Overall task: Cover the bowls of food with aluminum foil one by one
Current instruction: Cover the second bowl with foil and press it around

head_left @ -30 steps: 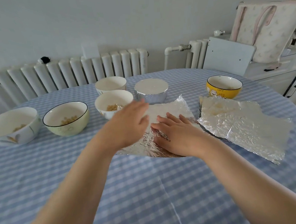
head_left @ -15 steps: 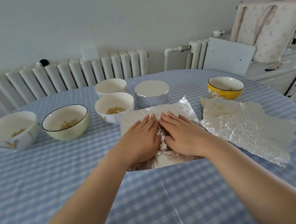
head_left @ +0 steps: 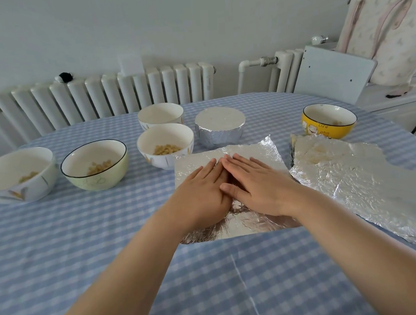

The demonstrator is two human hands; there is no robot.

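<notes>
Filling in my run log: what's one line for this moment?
both hands: left hand and right hand flat on foil sheet | covered: one bowl | uncovered: five | spare foil on right

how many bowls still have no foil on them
5: white bowl far left, green bowl, white bowl beside the foil sheet, white bowl behind it, yellow bowl at right.

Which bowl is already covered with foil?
The covered bowl, behind the foil sheet both hands press; the other five bowls stand open.
</notes>
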